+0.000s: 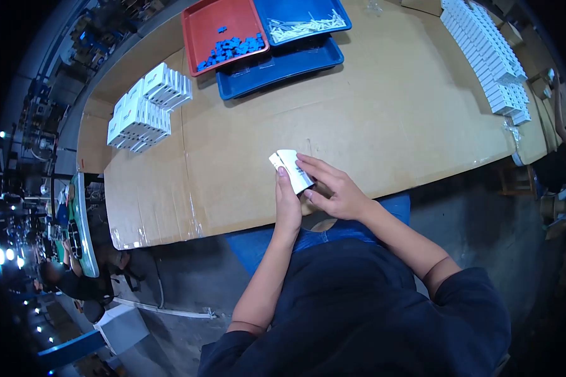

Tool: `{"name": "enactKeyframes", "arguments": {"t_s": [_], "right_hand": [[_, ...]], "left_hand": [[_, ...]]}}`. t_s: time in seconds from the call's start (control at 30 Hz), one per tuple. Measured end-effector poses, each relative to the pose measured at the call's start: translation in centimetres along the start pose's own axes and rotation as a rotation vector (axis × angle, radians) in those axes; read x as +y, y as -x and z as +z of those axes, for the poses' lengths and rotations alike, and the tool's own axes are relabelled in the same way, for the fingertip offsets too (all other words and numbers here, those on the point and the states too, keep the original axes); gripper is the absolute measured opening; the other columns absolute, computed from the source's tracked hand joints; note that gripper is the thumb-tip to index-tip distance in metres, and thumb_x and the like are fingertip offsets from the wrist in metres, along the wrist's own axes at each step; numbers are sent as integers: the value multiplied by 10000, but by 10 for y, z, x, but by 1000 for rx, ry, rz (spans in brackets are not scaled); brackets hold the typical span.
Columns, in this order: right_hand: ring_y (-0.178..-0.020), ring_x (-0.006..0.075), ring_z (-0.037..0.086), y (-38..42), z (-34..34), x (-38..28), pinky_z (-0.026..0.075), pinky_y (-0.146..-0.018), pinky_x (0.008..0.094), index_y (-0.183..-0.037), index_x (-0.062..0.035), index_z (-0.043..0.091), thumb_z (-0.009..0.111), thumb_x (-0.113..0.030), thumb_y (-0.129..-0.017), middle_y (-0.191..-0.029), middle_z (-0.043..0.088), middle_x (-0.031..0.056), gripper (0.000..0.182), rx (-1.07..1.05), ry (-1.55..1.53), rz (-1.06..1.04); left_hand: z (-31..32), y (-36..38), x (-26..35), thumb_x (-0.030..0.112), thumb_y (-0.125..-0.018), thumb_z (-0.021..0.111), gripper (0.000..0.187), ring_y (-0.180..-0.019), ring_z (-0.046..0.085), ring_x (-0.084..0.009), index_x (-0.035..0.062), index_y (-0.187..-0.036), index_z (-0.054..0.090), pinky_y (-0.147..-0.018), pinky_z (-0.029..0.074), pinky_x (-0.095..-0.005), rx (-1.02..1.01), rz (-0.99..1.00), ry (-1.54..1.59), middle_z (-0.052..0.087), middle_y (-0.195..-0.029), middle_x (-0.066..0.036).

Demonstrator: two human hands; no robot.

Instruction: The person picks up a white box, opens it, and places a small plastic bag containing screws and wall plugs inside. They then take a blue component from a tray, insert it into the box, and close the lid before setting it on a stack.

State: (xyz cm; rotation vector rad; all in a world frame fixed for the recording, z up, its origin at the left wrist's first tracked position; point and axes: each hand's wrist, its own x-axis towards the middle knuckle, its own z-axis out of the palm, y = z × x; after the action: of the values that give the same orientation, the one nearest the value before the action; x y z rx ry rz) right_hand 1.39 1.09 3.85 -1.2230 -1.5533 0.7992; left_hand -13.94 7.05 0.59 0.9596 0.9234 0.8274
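Near the front edge of the table, a small white plastic case [289, 162] with dark printing is held between my two hands. My left hand [287, 200] grips it from the near left side, thumb lying on its face. From the right, my right hand [338, 190] has its fingertips against the case's right side, fingers and thumb curved around that edge. A narrow gap runs along the case, setting off a slim white strip at its left. The underside is hidden.
Cardboard covers the table [245, 163]. At the back stand a red tray [198, 31] of blue pieces, a blue tray [277, 39] of white pieces and another blue tray [283, 76]. Stacked white cases [146, 116] stand left, more white cases [484, 56] right. A person [69, 276] is at far left.
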Motion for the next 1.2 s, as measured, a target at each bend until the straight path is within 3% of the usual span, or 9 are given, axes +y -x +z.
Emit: {"name": "enactKeyframes", "arguments": {"t_s": [0.23, 0.37, 0.47, 0.53, 0.73, 1.2], "right_hand": [[-1212, 405, 674, 0, 6, 27, 569, -1004, 418, -1430, 91, 547, 660, -110, -963, -1426, 602, 285, 521, 121, 305, -229], [-1154, 407, 703, -7, 9, 29, 599, -942, 412, -1425, 88, 555, 647, -124, -984, -1386, 627, 289, 498, 152, 293, -248], [-1072, 384, 735, -10, 14, 34, 627, -861, 410, -1411, 78, 570, 706, -137, -948, -1337, 657, 279, 529, 182, 316, -271], [-1029, 391, 746, -11, 16, 35, 622, -853, 414, -1424, 89, 560, 615, -127, -1006, -1312, 668, 292, 474, 193, 323, -293], [-864, 348, 769, -7, 21, 46, 637, -730, 397, -1397, 105, 577, 575, -112, -1009, -1236, 705, 284, 445, 205, 383, -297], [-869, 346, 772, -7, 30, 51, 640, -717, 394, -1361, 130, 590, 558, -78, -1005, -1216, 713, 283, 413, 240, 426, -335]], "left_hand": [[12, -4, 1, 574, -1114, 347, 661, -1121, 611, -182, 6, -1423, 483, -968, 512, -340, 17, -2, -42, 607, -1242, -114], [18, -5, 9, 568, -1118, 338, 649, -1112, 592, -168, 6, -1393, 510, -974, 483, -332, 93, 14, -35, 608, -1212, -98], [19, -7, 14, 561, -1121, 328, 644, -1106, 584, -163, 5, -1384, 520, -976, 475, -334, 100, 5, -51, 609, -1195, -94], [20, -8, 17, 553, -1123, 328, 630, -1089, 583, -159, 6, -1361, 529, -959, 475, -331, 100, 7, -57, 608, -1178, -91], [17, -13, 10, 522, -1125, 339, 569, -998, 581, -138, 14, -1249, 563, -876, 470, -322, 87, -9, -68, 607, -1078, -63], [11, -12, 7, 497, -1118, 390, 513, -980, 584, -127, 28, -1206, 581, -862, 474, -313, 122, -32, -21, 612, -1060, -50]]}}
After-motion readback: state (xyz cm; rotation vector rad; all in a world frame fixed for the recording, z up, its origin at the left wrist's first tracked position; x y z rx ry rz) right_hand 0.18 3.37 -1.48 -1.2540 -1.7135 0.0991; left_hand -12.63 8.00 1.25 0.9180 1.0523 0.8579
